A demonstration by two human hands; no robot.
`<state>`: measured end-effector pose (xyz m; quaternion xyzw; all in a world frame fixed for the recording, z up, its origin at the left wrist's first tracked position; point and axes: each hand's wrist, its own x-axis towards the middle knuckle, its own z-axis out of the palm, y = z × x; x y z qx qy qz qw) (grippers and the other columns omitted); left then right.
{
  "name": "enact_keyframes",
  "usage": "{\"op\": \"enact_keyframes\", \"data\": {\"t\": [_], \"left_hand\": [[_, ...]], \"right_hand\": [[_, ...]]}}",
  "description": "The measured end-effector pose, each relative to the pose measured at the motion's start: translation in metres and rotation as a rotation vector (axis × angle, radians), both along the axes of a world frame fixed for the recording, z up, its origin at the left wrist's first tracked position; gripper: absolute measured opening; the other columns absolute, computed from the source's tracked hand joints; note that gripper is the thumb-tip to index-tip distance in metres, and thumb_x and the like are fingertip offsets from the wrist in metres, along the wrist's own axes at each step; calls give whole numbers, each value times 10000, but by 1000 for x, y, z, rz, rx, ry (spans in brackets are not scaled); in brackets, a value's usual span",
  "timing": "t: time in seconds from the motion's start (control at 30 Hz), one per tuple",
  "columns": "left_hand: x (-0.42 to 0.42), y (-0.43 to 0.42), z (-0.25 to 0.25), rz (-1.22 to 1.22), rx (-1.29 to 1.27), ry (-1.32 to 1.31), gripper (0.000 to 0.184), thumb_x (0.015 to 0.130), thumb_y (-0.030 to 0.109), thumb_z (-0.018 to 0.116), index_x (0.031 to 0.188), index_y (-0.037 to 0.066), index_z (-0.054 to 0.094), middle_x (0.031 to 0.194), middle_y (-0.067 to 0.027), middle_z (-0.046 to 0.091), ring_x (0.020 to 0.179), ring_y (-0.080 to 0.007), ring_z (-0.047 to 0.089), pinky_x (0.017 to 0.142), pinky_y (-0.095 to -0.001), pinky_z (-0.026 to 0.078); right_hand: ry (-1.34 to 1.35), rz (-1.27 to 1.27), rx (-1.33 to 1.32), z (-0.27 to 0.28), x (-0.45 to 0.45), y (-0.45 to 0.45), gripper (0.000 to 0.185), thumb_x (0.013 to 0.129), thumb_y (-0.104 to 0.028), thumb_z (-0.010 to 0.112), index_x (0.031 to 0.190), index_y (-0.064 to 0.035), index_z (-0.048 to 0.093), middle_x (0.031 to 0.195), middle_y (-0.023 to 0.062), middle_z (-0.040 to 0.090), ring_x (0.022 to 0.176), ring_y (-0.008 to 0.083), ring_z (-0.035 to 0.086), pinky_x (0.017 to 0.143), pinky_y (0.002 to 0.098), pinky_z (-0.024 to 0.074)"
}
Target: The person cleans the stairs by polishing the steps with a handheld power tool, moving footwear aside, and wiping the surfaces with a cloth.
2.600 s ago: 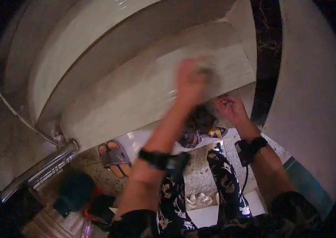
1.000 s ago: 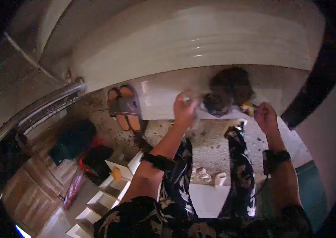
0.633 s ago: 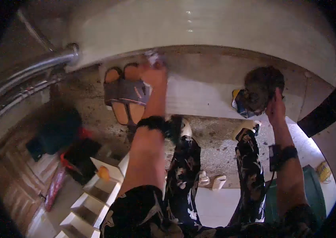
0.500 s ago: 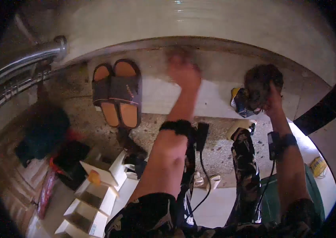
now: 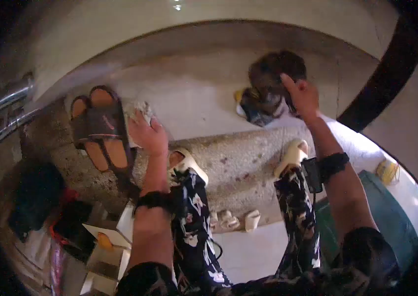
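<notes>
My left hand (image 5: 148,136) is closed on a crumpled greyish cloth (image 5: 141,109), pressed to the pale step (image 5: 196,106) beside a pair of slide sandals (image 5: 104,121). The slides are dark with tan insoles and lie at the step's left end. On the right, my right hand (image 5: 304,98) grips a dark brown, soft-looking bundle (image 5: 274,71) whose kind I cannot make out. Under and beside it sits a dark blue and yellow patterned item (image 5: 254,109), partly hidden by the bundle.
Cream slippers (image 5: 293,157) are on my feet on the speckled floor. Small pale shoes (image 5: 252,220) stand behind. A green bin (image 5: 372,217) is at right, an open white drawer unit (image 5: 108,254) at lower left, and metal pipes (image 5: 6,103) at far left.
My left hand has come back from the wall's foot to beside the slides, and the cloth in it now shows clearly. My right hand still grips the dark bundle. The view has shifted.
</notes>
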<state>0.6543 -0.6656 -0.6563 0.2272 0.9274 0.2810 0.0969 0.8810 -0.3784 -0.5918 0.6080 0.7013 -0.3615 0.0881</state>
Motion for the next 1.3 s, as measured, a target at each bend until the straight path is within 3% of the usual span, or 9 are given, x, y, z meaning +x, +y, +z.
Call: {"op": "enact_keyframes", "data": {"t": [0.1, 0.3, 0.47, 0.67, 0.9, 1.0, 1.07, 1.13, 1.3], "left_hand": [[66, 45, 9, -28, -263, 328, 451, 638, 112, 575, 1079, 49, 504, 1088, -206, 445, 1015, -354, 412, 828, -454, 338], [132, 154, 41, 28, 174, -355, 333, 671, 167, 591, 976, 41, 548, 1010, -216, 483, 921, -340, 467, 804, -379, 385], [146, 205, 59, -370, -281, -319, 341, 641, 280, 606, 868, 27, 584, 829, -176, 565, 799, -336, 541, 710, -388, 427], [166, 215, 169, -79, 624, -1002, 278, 696, 112, 590, 942, -16, 567, 856, -58, 596, 745, -101, 538, 675, -241, 433], [146, 298, 253, -471, 819, -849, 315, 709, 163, 612, 971, -4, 564, 876, -59, 600, 776, -115, 540, 689, -246, 429], [100, 271, 215, -833, 467, 258, 327, 726, 181, 589, 1000, 4, 557, 919, -76, 598, 811, -131, 543, 721, -242, 423], [93, 237, 204, -174, 545, -413, 320, 749, 168, 555, 1026, 8, 551, 979, -82, 584, 863, -141, 539, 761, -239, 412], [70, 170, 138, -54, 792, -426, 372, 758, 127, 575, 1090, -20, 494, 1059, -104, 534, 913, -170, 522, 737, -272, 444], [77, 49, 18, 246, -71, 94, 407, 737, 126, 516, 1101, -40, 444, 1059, -166, 490, 900, -272, 514, 743, -390, 421]], "right_hand": [[-17, 110, 282, 9, 26, 31, 405, 754, -410, 565, 681, -12, 567, 492, 20, 415, 502, 138, 431, 509, 308, 385], [2, 560, 432, -32, 78, 64, 362, 786, -391, 469, 818, -52, 592, 765, 174, 569, 700, 317, 562, 594, 411, 436], [-82, 372, -67, -32, 19, 19, 557, 749, -499, 421, 881, 16, 589, 939, 233, 560, 875, 375, 535, 776, 435, 410], [459, 5, -92, 77, 51, 10, 436, 754, -385, 491, 710, 36, 595, 677, 188, 589, 625, 304, 578, 594, 397, 437], [574, -45, 648, 178, 46, 129, 269, 804, -232, 480, 883, 7, 576, 567, 17, 505, 555, 99, 470, 517, 295, 388], [751, -370, 407, 177, 22, 161, 372, 817, -297, 522, 579, -18, 465, 551, 17, 398, 517, 124, 350, 488, 311, 324], [738, -387, 421, 165, 28, 154, 337, 819, -293, 514, 621, -22, 483, 540, 13, 399, 508, 126, 364, 481, 308, 329], [714, -397, 487, 152, 34, 145, 280, 821, -285, 499, 705, -31, 519, 519, 7, 401, 490, 130, 392, 468, 302, 339], [750, -402, 254, 90, 90, 79, 319, 837, -316, 473, 585, -121, 461, 457, -22, 351, 390, 104, 339, 378, 256, 262]]}}
